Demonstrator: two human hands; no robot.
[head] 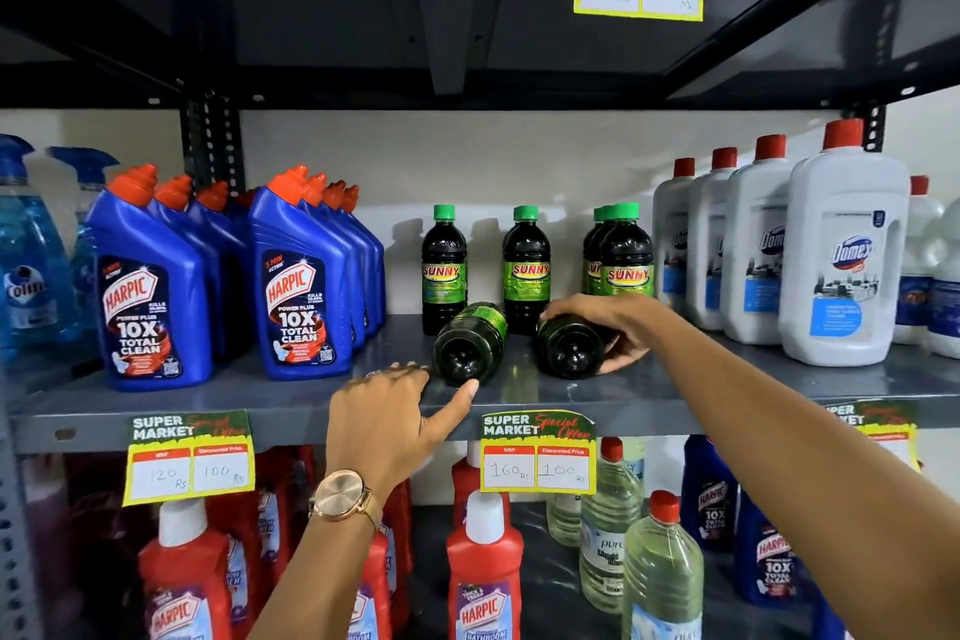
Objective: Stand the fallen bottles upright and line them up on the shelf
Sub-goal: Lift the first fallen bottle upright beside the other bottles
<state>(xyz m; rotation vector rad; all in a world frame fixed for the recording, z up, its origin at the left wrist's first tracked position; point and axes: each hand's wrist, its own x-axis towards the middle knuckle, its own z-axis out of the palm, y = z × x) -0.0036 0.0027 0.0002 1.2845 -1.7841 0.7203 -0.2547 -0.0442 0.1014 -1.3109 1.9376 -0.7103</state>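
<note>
- Bottles of dark liquid with green caps and green "SUNNY" labels are on the grey metal shelf (727, 387), between the blue Harpic bottles (301, 286) and the white Domex bottles (841, 255).
- Head view: two have fallen, bases toward the camera. The left fallen bottle (467, 346) lies close to the shelf's front edge; the right fallen bottle (569, 346) lies just beside it, a narrow strip of bare shelf between them.
- Behind them stand two upright single bottles (444, 265) (525, 265) with a gap between, and a tight upright cluster (621, 252) near the Domex row.
- Open shelf surface shows in front of the Domex bottles and along the front lip, above the yellow price tag (537, 457).
- The right hand (608, 327) has its grip closed round the right fallen bottle, fingers over the top, thumb beneath.
- The left hand (395, 418), a watch (343, 496) at its wrist, has an open grip holding nothing, fingertips touching the left fallen bottle's base, thumb just under it.
</note>
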